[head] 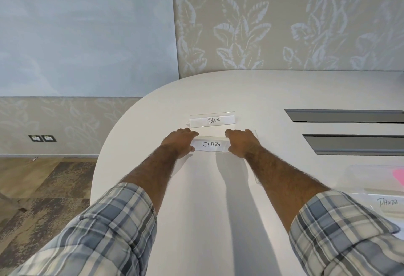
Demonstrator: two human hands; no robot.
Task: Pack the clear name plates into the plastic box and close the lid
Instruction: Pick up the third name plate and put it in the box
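Note:
A clear name plate reading ZEBRA [211, 144] stands on the white table [196, 199]. My left hand [179, 142] grips its left end and my right hand [240, 142] grips its right end, fingers curled over the top edge. Just behind it stands a second clear name plate reading BEAR [213, 120], untouched. At the right edge lies a clear plastic box [378, 179] with something pink inside, and in front of it a plate reading PANDA [389, 202]. Whether that plate lies in the box or beside it, I cannot tell.
Two long grey cable slots [349, 116] [358, 144] are set in the tabletop at the right. The table's rounded edge curves away on the left above a patterned carpet [43, 188]. A leaf-patterned wall stands close behind the table.

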